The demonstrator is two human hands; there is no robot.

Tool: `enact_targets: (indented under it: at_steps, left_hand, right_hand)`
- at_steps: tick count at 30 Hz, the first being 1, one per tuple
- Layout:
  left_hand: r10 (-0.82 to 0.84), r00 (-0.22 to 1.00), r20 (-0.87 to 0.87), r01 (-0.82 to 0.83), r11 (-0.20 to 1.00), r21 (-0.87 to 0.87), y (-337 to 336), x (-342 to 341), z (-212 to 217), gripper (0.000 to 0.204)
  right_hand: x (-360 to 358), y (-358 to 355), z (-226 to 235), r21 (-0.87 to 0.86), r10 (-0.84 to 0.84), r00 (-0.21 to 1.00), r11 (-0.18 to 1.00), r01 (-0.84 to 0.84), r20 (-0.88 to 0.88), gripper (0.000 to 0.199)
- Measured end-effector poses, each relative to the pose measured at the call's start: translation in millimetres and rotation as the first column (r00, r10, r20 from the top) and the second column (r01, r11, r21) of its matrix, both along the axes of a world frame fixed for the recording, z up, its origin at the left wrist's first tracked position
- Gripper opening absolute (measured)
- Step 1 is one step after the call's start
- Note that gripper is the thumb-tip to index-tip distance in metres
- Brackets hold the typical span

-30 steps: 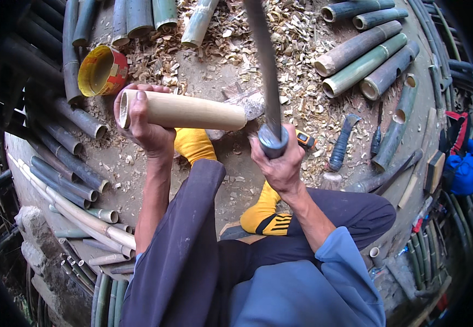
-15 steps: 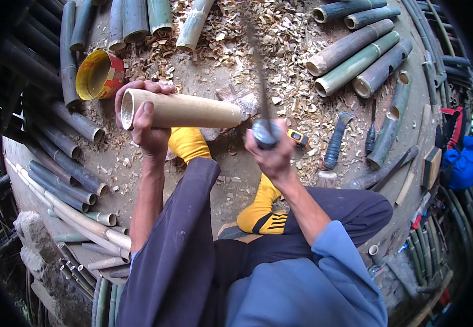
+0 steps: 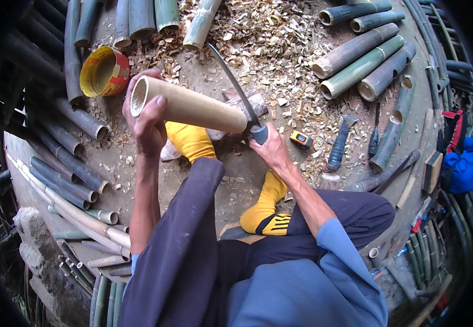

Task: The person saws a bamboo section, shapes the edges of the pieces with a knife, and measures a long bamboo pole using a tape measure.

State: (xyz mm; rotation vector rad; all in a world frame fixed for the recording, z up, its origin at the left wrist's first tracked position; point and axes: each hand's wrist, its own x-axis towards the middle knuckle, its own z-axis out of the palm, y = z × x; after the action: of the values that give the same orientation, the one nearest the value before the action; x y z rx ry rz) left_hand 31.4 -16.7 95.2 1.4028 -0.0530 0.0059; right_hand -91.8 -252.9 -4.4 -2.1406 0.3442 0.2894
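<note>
1. the left hand (image 3: 147,126) held the pale peeled bamboo tube (image 3: 195,105), its fingers wrapped around the wide open end and its thumb pressed along the near side.
2. the tube sat between the two hands, above the chip-strewn ground (image 3: 231,174); its long axis ran from the left hand rightward and slightly toward the body, so the far end pointed at the right hand.
3. the right hand (image 3: 274,150) had its fingers closed around the handle of a curved knife (image 3: 239,90), just beyond that far end and nearer to it than the left hand was.
4. the blade rose away from the body and leaned left, crossing the tube's line near its far end; whether they touched could not be told.
5. a wooden block (image 3: 257,102) lay behind the blade, and a tape measure (image 3: 301,139) lay right of the right hand.
</note>
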Motion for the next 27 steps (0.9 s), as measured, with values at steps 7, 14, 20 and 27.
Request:
enact_targets:
  at_steps: [7, 14, 20, 27]
  left_hand:
    - [0.397, 0.916, 0.053, -0.370, 0.889, -0.269, -25.1, -9.4, -4.9, 0.034]
    - [0.343, 0.932, 0.116, -0.315, 0.925, -0.211, -38.3, -17.2, 0.3, 0.034]
    - [0.255, 0.948, 0.188, -0.208, 0.949, -0.238, -15.0, -25.2, -12.0, 0.039]
    - [0.188, 0.964, 0.185, -0.193, 0.981, 0.008, -13.3, -19.6, -6.2, 0.046]
  right_hand:
    - [8.3, 18.4, 85.1, 0.143, -0.139, 0.953, 0.984, 0.103, 0.271, 0.030]
    - [1.4, 2.3, 10.3, -0.115, 0.044, 0.999, 0.993, -0.041, 0.026, 0.032]
    - [4.2, 13.0, 75.9, 0.108, -0.086, 0.978, 0.992, 0.066, 0.192, 0.031]
    - [6.2, -2.1, 6.8, -0.018, 0.047, 0.999, 0.999, -0.047, -0.004, 0.033]
